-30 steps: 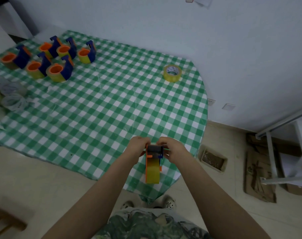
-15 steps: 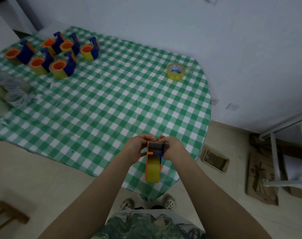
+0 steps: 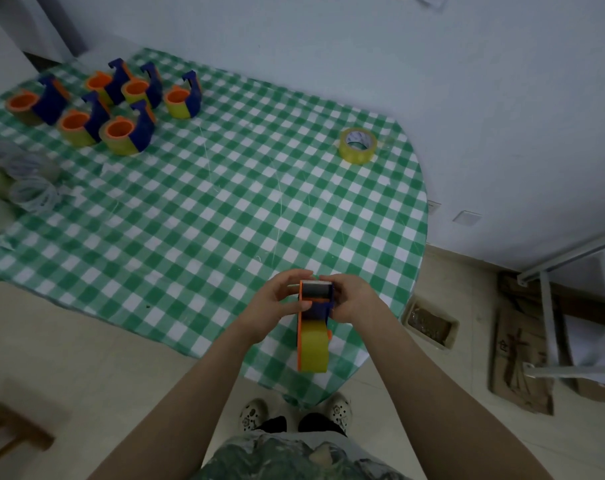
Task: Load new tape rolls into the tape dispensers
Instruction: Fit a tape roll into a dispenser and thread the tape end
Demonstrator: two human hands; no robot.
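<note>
Rolls of pale tape (image 3: 27, 188) lie at the left edge of the table (image 3: 225, 220), blurred and partly cut off, so their count is unclear; just right of them stands a cluster of loaded dispensers (image 3: 121, 133). Near the front edge the left hand (image 3: 277, 303) curls its fingers round the orange side of the dispenser (image 3: 315, 303), which is held just above the table with the yellow roll (image 3: 313, 348) seated in it. The right hand (image 3: 353, 299) grips the blue side. Probably the tape end is being threaded: it could cling to a finger or fold onto itself, and a slack grip could let the roll slide off its hub. One spare roll (image 3: 358, 145) sits far back on the right. Tape end, blade and most fingertips are hidden.
</note>
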